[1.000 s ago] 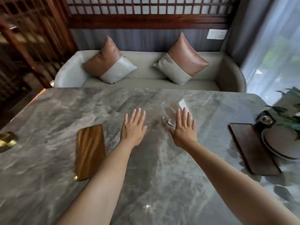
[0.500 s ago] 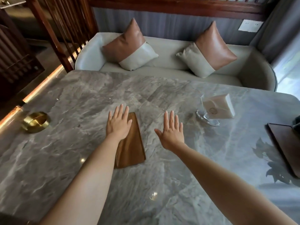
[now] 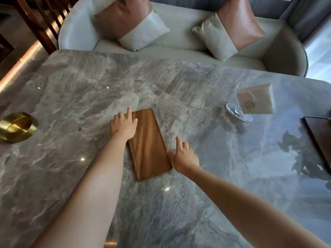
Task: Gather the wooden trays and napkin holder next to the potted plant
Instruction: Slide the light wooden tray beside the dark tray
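Observation:
A light brown wooden tray (image 3: 150,145) lies flat in the middle of the marble table (image 3: 89,86). My left hand (image 3: 123,124) rests on its far left edge, fingers curled over the rim. At the tray's near right edge is my right hand (image 3: 184,156), thumb touching the rim. Neither hand has lifted the tray. A clear napkin holder (image 3: 250,104) with white napkins stands to the right. A dark wooden tray (image 3: 320,138) shows partly at the right edge. The potted plant itself is out of frame; only its reflection (image 3: 304,158) shows.
A brass bowl (image 3: 17,127) sits near the table's left edge. Behind the table is a pale sofa (image 3: 179,42) with two brown and cream cushions. A wooden screen (image 3: 41,20) stands at the far left.
My head has tipped down and moved closer. Both hands have dropped from hovering with spread fingers to the sides of the light tray, the left on its far left edge, the right at its near right.

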Tool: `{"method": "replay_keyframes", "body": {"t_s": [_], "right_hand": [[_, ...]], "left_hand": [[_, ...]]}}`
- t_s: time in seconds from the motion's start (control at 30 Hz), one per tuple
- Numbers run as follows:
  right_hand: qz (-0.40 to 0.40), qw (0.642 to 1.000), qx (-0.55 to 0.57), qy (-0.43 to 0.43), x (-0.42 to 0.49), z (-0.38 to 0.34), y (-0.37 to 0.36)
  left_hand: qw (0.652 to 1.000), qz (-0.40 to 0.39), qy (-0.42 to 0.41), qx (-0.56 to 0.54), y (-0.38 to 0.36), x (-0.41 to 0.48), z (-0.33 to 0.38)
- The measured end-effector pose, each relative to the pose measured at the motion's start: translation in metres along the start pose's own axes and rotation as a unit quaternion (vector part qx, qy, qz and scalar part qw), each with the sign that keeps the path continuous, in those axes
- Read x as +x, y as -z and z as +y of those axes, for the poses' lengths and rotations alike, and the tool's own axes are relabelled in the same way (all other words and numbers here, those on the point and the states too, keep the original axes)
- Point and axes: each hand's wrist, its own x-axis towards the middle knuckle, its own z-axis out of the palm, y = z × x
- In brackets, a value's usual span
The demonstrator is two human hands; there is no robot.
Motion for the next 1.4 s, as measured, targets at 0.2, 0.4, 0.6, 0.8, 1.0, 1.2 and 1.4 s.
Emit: {"method": "replay_keyframes", "body": {"t_s": [0.2, 0.4, 0.6, 0.8, 1.0, 1.2, 1.4], "right_hand": [[-0.017, 0.998, 0.015, -0.057, -0.005, 0.003, -0.017], [-0.04, 0.993, 0.068, -0.093, -0.011, 0.004, -0.026], [-0.088, 0.955, 0.239, -0.156, -0.01, 0.003, -0.035], [-0.07, 0.926, 0.321, -0.186, -0.016, 0.019, -0.031], [-0.009, 0.922, 0.342, -0.183, -0.015, 0.046, -0.002], [0.074, 0.902, 0.397, -0.155, -0.015, 0.081, 0.046], [0.145, 0.886, 0.42, -0.13, -0.023, 0.128, 0.098]], "left_hand": [[1.0, -0.014, 0.01, -0.002, -0.004, 0.024, 0.003], [1.0, -0.025, 0.015, -0.005, -0.004, 0.03, 0.005], [0.999, -0.035, 0.026, -0.017, -0.008, 0.018, 0.005], [0.992, -0.057, 0.075, -0.081, -0.004, 0.002, 0.011], [0.987, -0.048, 0.094, -0.124, 0.02, -0.011, 0.035], [0.99, -0.001, 0.066, -0.128, 0.053, -0.012, 0.076], [0.987, 0.056, 0.028, -0.149, 0.092, -0.012, 0.149]]}}
